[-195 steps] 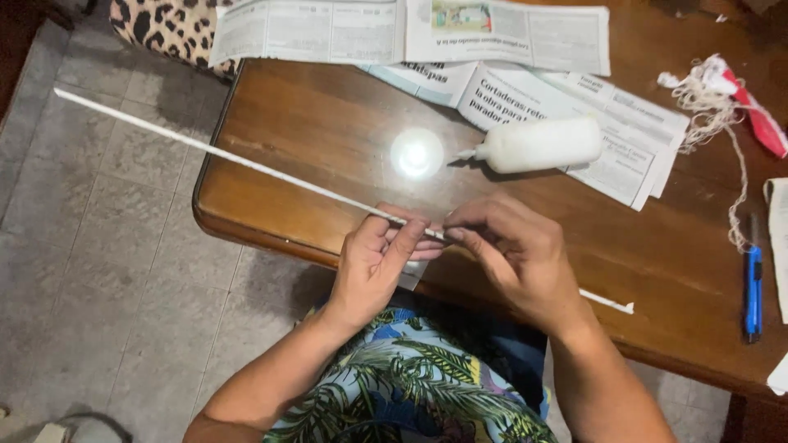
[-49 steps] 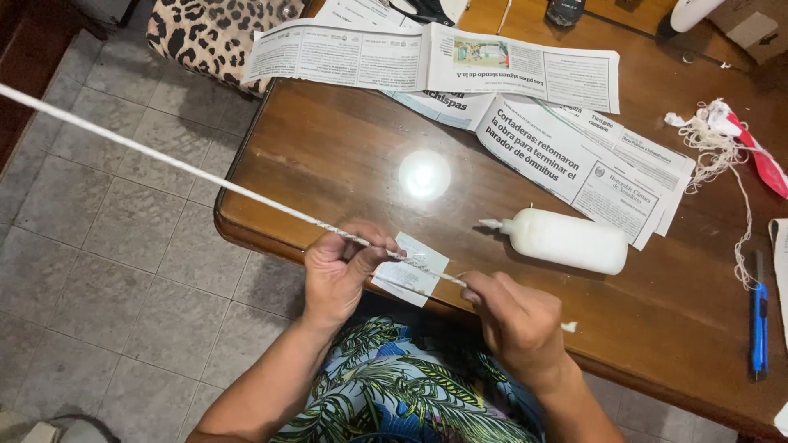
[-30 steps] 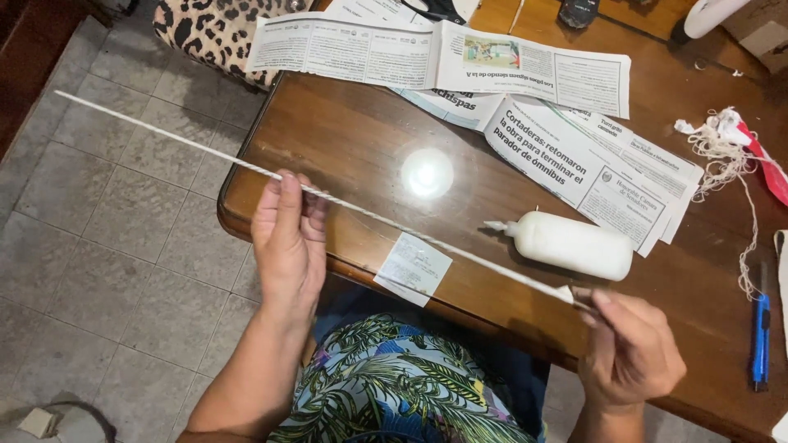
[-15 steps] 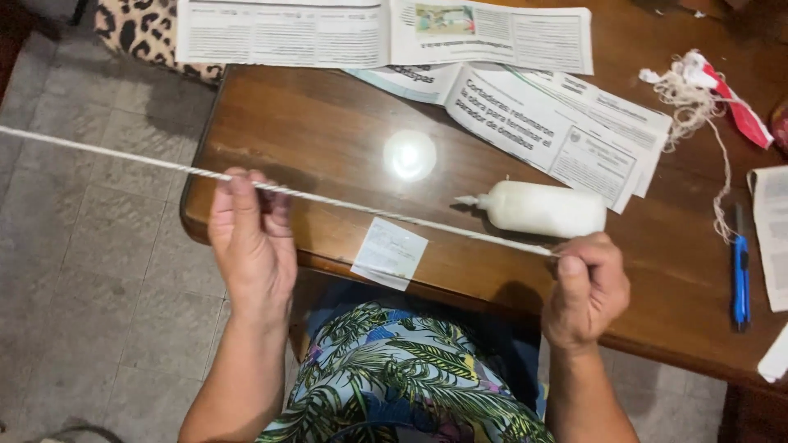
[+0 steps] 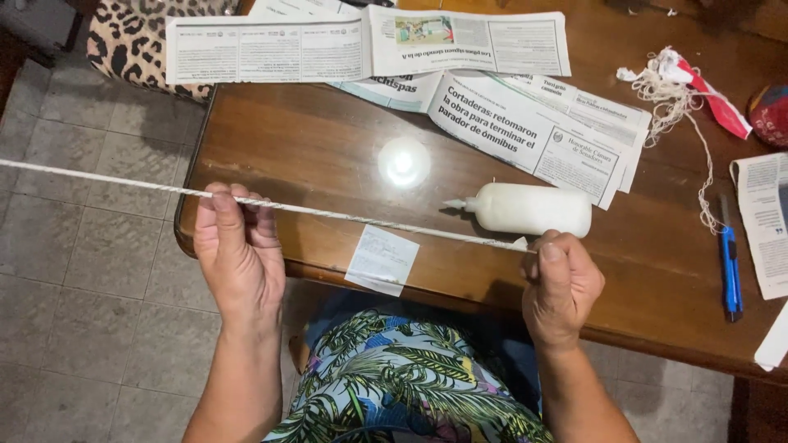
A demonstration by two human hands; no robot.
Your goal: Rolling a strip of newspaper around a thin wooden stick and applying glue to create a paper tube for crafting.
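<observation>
Item: long thin white rolled-paper stick (image 5: 361, 217), spiral seam showing along it.
Position: you hold it level over the near edge of the desk (image 5: 312, 148); one end runs far out past your left hand over the tiled floor (image 5: 74, 271), the other ends at your right hand.
Left hand (image 5: 236, 250): your fingers are curled over the stick from above, thumb beneath, a closed grip well along its length.
Right hand (image 5: 562, 283): closed pinch on the very tip, thumb up against the end.
Handling: judged very light and slender; stiff enough to span between your hands, but likely to bend, kink or crush if you squeeze. The long free end will probably sag and whip.
Where to hold: support it at two well-spaced points, lightly, with one hand nearer the middle.
Nearby: white glue bottle (image 5: 525, 209) lying just behind the stick; small paper slip (image 5: 382, 258) at the desk edge; newspaper sheets (image 5: 369, 41); blue utility knife (image 5: 729, 271); tangled string (image 5: 669, 82).
</observation>
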